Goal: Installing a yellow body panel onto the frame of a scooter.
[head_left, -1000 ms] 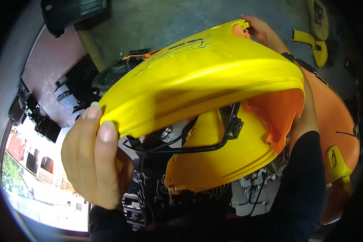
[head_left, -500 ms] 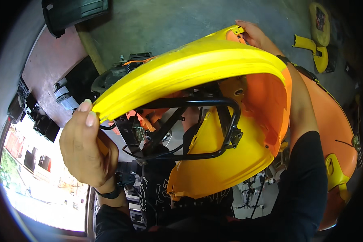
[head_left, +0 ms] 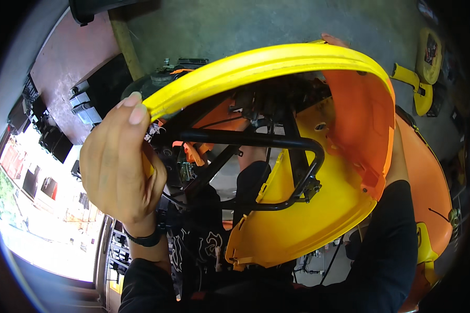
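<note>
I have my left hand (head_left: 115, 167) closed on the near left end of a large curved body panel, yellow outside (head_left: 266, 57) and orange on its inner right part (head_left: 360, 125). My right hand (head_left: 333, 39) grips the panel's far top edge; only its fingertips show there, the rest is behind the panel. Beneath the raised yellow rim lie a black tubular metal frame (head_left: 266, 141) with a small bracket and dark fittings. The lower yellow section (head_left: 324, 219) curves round below the frame, near my legs, which are in dark clothing.
An orange body panel (head_left: 423, 167) stands close at my right. Yellow parts (head_left: 420, 99) lie on the floor (head_left: 256, 26) at the upper right. Black parts (head_left: 57, 146) and boxes line the left, beside a bright opening (head_left: 31, 219). A dark bin (head_left: 89, 10) is at the top left.
The panel has tipped up and away, so more of the frame and orange inner side shows. My left hand has moved up with its end of the panel.
</note>
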`<state>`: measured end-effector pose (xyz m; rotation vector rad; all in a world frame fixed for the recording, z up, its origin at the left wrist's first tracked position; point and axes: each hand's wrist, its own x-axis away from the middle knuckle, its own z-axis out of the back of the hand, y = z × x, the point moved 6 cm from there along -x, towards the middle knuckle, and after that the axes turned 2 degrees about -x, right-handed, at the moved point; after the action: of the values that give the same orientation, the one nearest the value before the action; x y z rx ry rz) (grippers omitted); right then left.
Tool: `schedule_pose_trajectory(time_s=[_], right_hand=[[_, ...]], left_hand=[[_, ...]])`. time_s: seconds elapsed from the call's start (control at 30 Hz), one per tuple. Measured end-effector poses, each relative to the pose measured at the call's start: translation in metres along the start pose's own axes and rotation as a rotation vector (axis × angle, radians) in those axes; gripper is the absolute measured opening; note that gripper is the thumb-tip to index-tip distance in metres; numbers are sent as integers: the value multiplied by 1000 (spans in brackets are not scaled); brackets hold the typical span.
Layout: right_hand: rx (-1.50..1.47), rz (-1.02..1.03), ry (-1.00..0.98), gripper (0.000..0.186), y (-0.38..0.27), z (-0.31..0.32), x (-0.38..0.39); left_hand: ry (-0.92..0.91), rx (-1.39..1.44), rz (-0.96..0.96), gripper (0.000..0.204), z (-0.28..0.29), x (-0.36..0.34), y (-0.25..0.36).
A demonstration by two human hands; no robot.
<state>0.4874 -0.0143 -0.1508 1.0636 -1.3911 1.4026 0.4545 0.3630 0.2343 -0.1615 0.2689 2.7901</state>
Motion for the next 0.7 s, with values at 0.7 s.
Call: schedule_pose_trajectory(time_s=[0.7], right_hand=[[171, 57, 26, 32, -20, 0, -17]], left_hand=[[-48, 86, 43, 53, -35, -32, -25]])
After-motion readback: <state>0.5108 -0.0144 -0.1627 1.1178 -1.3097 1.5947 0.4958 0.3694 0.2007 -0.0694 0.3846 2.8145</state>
